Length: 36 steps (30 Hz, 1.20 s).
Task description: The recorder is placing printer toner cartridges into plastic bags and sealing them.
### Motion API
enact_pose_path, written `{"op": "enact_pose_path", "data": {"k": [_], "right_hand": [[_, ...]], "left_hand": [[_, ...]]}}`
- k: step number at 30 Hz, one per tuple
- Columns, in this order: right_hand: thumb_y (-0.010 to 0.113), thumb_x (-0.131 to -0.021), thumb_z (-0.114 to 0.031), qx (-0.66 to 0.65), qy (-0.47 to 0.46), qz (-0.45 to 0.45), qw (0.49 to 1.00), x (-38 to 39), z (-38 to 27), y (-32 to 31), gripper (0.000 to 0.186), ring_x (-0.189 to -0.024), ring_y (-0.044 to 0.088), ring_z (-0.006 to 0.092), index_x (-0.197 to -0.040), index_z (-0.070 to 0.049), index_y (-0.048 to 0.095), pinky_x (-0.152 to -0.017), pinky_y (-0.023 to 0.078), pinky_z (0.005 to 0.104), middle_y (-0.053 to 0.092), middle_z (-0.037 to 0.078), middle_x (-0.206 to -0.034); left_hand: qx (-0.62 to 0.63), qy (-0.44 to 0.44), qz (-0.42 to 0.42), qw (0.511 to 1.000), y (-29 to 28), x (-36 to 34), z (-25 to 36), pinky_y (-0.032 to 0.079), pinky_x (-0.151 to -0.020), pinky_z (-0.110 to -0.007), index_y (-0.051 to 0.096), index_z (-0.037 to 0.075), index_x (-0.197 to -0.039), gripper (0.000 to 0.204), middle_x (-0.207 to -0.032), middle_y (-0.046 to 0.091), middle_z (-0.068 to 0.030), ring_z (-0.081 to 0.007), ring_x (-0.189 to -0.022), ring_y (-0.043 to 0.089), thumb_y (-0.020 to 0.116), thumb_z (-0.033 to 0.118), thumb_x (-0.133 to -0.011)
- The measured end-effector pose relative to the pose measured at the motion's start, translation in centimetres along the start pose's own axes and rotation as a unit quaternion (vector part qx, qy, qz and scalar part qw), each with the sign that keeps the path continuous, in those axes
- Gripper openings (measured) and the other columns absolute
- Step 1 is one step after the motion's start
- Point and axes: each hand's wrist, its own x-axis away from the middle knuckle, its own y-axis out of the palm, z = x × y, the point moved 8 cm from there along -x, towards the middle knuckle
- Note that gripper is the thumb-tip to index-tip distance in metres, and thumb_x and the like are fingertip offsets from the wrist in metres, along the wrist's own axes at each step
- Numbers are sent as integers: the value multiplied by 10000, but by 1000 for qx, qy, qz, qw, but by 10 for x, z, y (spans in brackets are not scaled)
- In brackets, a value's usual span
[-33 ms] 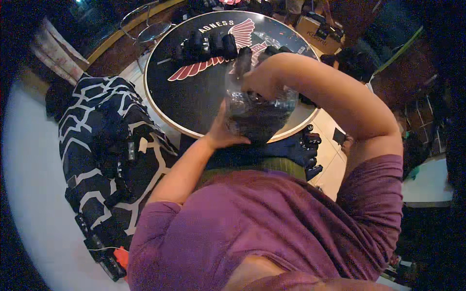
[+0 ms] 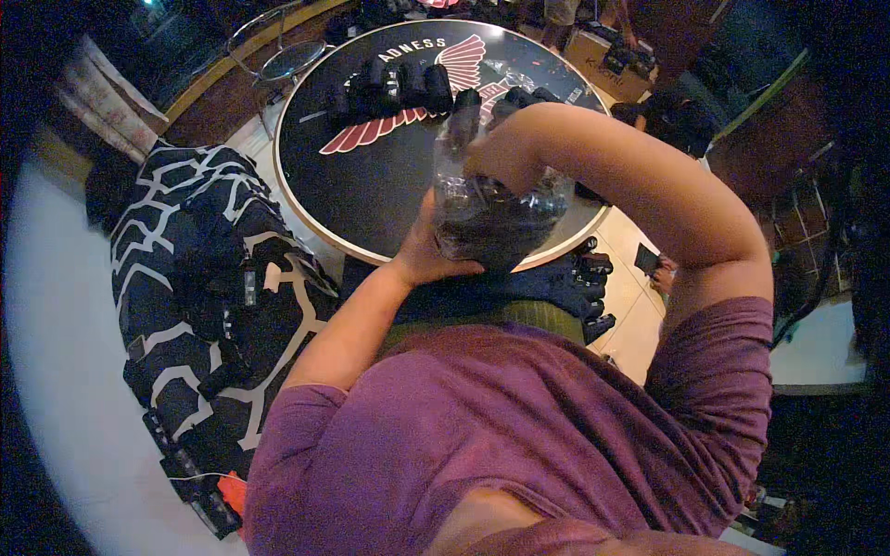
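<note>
Clear rounded plastic container (image 2: 464, 230), upper centre of frame; left hand (image 2: 428, 252) holds its side, right hand (image 2: 508, 159) against it, can't tell grip.

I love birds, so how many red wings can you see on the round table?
2: one red wing at the far side of the round table, another wing toward its left. The right arm covers part, so more may be hidden.

on my feed: a makeshift indoor workroom, home or shop i can't tell
i see a round table (image 2: 371, 204) with a winged emblem (image 2: 464, 61), a metal-framed chair (image 2: 292, 63), tiled floor (image 2: 632, 310), patterned cloth (image 2: 167, 278) strewn with small black items (image 2: 248, 285), and a cardboard box (image 2: 585, 51).
</note>
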Motion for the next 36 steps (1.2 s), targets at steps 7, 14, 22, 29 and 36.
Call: {"op": "enact_pose_path", "data": {"k": [7, 14, 22, 29, 36], "right_hand": [[652, -629, -59, 98, 30, -52, 993, 14, 10, 36, 273, -836, 644, 349, -891, 16, 659, -734, 504, 439, 665, 203, -871], [652, -632, -64, -20, 48, 28, 998, 46, 1, 32, 166, -803, 646, 363, -782, 3, 681, -708, 519, 442, 661, 202, -810], [628, -692, -83, 83, 189, 130, 970, 80, -6, 13, 116, -744, 658, 316, -793, -68, 682, -650, 542, 408, 662, 134, -774], [591, -733, -90, 59, 164, 281, 944, 113, -10, 21, 184, -781, 661, 326, -906, -104, 652, -673, 542, 423, 663, 123, -826], [561, -743, -82, 47, 184, 336, 923, 148, -10, 29, 147, -759, 621, 311, -884, -85, 603, -669, 506, 410, 594, 95, -820]], "left_hand": [[-50, -72, -19, 996, 2, -11, 14, 371, -1016, -388, 205, 62, -1406, 1110, -1315, 458, -150, -286, -1220, 452, 886, 195, -540], [-64, -64, -6, 996, 14, -9, 2, 390, -998, -391, 325, 59, -1360, 1013, -1275, 500, -161, -296, -1178, 492, 887, 206, -530], [-63, -98, -23, 993, 11, -1, -11, 408, -974, -384, 500, 81, -1211, 758, -1184, 562, -131, -296, -1115, 531, 866, 205, -559], [-200, 40, -37, 978, 21, -3, -12, 424, -948, -382, 559, 76, -1125, 605, -1130, 594, -115, -298, -1092, 545, 827, 150, -588], [-151, -65, -48, 985, 18, -14, -18, 425, -949, -378, 565, 72, -1116, 562, -1156, 593, -123, -312, -1087, 553, 797, 137, -609]]}}
